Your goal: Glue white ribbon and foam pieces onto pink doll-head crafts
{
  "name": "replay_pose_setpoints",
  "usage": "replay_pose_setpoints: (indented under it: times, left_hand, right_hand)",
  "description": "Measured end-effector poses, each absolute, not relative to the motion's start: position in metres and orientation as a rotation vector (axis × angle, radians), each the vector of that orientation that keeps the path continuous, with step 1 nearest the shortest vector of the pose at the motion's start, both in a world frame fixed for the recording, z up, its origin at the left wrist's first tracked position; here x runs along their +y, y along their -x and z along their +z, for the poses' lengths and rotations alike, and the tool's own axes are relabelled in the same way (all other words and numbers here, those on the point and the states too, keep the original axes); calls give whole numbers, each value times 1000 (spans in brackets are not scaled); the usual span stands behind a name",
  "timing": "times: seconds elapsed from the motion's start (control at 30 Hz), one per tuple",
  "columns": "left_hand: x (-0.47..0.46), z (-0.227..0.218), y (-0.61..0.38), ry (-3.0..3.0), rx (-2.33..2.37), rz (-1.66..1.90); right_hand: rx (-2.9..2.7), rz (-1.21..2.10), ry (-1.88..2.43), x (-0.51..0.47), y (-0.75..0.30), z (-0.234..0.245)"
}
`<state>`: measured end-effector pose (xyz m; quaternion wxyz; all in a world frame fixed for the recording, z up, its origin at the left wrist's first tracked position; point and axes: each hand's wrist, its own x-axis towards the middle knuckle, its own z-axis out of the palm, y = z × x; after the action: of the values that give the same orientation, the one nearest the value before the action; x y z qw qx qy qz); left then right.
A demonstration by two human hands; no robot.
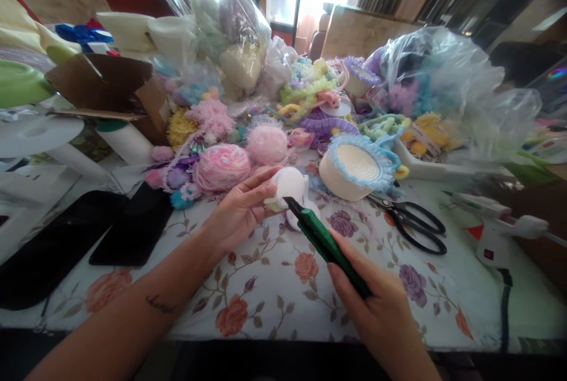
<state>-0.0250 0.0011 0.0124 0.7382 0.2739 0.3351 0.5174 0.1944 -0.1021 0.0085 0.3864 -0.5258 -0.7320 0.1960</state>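
Observation:
My left hand (248, 204) grips a small round white piece (290, 185) by its left side, fingers behind and thumb in front; its exact kind I cannot make out. My right hand (372, 292) is closed around a green utility knife (328, 245). The knife's dark tip reaches up and left to the lower front of the white piece; whether it touches I cannot tell. Just below and behind lies another white part (303, 215), partly hidden by the knife. A cream basket with a blue ruffled rim (354, 165) stands beyond the hands.
Black-handled scissors (416, 224) and a white glue gun (496, 221) lie to the right. Pink yarn balls (222, 168) and craft trims crowd the back. Two black flat objects (133, 224) rest at left on the floral tablecloth (274, 286). A cardboard box (106, 88) stands behind.

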Motion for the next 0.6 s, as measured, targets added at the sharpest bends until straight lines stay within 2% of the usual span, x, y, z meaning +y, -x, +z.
replay_pose_setpoints:
  times: [0.6]
  left_hand:
    - [2, 12, 26, -598, 747, 1091]
  right_hand:
    - [-1780, 470, 1383, -104, -197, 10]
